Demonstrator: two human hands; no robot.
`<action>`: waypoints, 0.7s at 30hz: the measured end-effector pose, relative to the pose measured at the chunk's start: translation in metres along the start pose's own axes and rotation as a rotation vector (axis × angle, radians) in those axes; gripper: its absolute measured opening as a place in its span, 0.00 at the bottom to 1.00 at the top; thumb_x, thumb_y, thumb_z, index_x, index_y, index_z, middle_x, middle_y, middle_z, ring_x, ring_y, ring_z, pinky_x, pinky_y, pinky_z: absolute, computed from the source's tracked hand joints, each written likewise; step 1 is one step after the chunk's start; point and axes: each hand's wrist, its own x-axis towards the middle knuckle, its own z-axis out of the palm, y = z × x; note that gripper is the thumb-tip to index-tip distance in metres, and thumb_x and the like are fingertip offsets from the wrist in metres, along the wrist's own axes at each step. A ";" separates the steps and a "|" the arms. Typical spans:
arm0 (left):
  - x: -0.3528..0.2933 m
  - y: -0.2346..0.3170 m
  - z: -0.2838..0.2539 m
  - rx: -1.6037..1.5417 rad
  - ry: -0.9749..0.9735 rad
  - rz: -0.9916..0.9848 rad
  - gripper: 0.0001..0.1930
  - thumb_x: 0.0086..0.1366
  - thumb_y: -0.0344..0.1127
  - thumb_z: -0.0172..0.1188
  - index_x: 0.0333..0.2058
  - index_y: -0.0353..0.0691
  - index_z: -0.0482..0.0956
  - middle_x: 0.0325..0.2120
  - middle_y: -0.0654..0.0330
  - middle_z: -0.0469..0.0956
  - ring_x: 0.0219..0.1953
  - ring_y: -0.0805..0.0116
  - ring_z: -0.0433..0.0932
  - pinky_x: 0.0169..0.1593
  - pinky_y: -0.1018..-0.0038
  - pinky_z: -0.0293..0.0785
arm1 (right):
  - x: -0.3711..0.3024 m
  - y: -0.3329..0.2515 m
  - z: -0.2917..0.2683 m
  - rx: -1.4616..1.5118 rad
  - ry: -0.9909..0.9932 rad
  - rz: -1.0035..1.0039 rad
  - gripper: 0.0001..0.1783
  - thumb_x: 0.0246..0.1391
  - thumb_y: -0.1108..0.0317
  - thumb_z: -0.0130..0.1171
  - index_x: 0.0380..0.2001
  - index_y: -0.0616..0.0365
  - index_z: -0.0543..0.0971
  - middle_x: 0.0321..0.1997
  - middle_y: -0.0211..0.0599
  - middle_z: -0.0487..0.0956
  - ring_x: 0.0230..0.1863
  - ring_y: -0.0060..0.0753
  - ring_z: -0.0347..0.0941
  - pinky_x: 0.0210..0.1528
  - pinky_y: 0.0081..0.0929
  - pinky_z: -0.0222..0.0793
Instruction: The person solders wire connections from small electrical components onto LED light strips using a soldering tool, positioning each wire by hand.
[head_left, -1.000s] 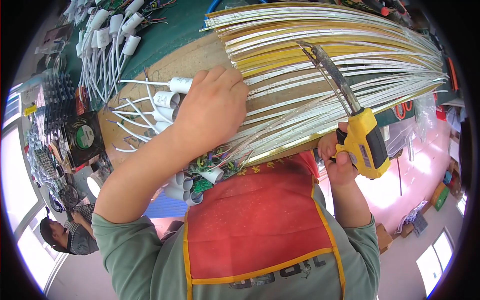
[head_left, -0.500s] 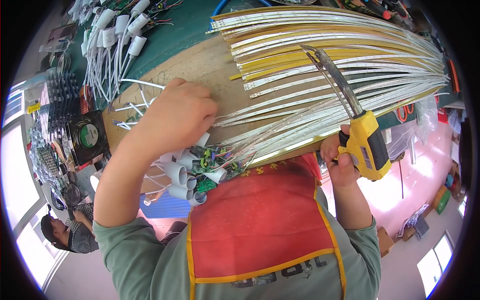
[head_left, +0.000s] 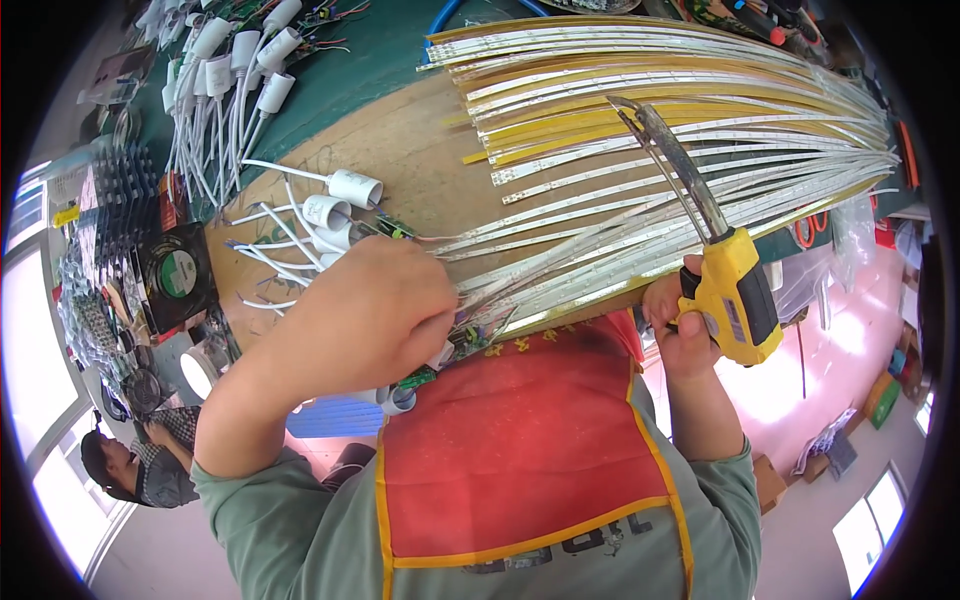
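Note:
My left hand (head_left: 385,305) is closed, knuckles up, over a cluster of white end caps and small green circuit boards; whatever its fingers hold is hidden beneath it. Just beyond it lie white caps (head_left: 327,212) with white cables. A green board (head_left: 418,378) and a cap (head_left: 399,401) show at its near side, against my red apron. In my right hand (head_left: 685,325) is a yellow and black soldering gun (head_left: 738,295), its metal tip pointing up over the LED strips (head_left: 640,200). The strips' left ends reach toward my left hand.
A brown board (head_left: 400,130) lies on the green table (head_left: 350,75). More white caps with cables (head_left: 240,50) are piled at the far left. A black fan (head_left: 178,275) stands at the left edge. Another person (head_left: 140,465) sits at lower left.
My left hand has moved nearer to me and slightly right, uncovering white caps and a green board behind it. My right hand keeps hold of the soldering gun, almost still.

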 end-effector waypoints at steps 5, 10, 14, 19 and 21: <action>0.003 0.014 -0.016 -0.102 0.171 -0.197 0.06 0.56 0.30 0.65 0.34 0.39 0.80 0.29 0.56 0.76 0.36 0.51 0.77 0.42 0.61 0.72 | -0.001 0.002 -0.002 0.011 0.004 0.003 0.36 0.59 0.48 0.65 0.61 0.60 0.67 0.24 0.26 0.67 0.22 0.21 0.63 0.25 0.23 0.61; 0.010 -0.011 -0.010 0.324 0.127 -0.065 0.09 0.57 0.32 0.67 0.37 0.41 0.82 0.35 0.58 0.78 0.40 0.51 0.76 0.44 0.59 0.71 | -0.001 0.005 -0.002 0.018 -0.019 -0.006 0.37 0.59 0.49 0.65 0.62 0.61 0.66 0.24 0.26 0.67 0.22 0.21 0.63 0.25 0.23 0.61; 0.017 -0.021 -0.001 0.312 0.190 -0.028 0.09 0.56 0.35 0.68 0.36 0.42 0.82 0.35 0.58 0.77 0.40 0.53 0.75 0.44 0.59 0.71 | 0.001 0.004 -0.001 0.011 -0.017 -0.007 0.37 0.59 0.50 0.65 0.62 0.61 0.66 0.24 0.26 0.67 0.23 0.21 0.63 0.25 0.24 0.61; 0.011 -0.030 -0.003 0.359 0.019 -0.019 0.08 0.57 0.37 0.66 0.34 0.42 0.81 0.32 0.58 0.77 0.40 0.53 0.76 0.43 0.59 0.72 | -0.003 0.006 -0.006 0.055 -0.028 0.018 0.38 0.58 0.50 0.67 0.62 0.61 0.66 0.24 0.27 0.67 0.23 0.22 0.63 0.25 0.24 0.62; 0.015 -0.028 -0.004 0.279 -0.054 0.040 0.08 0.58 0.38 0.66 0.33 0.42 0.81 0.30 0.57 0.76 0.39 0.52 0.76 0.43 0.60 0.72 | -0.005 0.010 -0.008 0.094 -0.036 0.018 0.38 0.57 0.50 0.68 0.62 0.61 0.66 0.24 0.27 0.67 0.23 0.23 0.63 0.25 0.24 0.62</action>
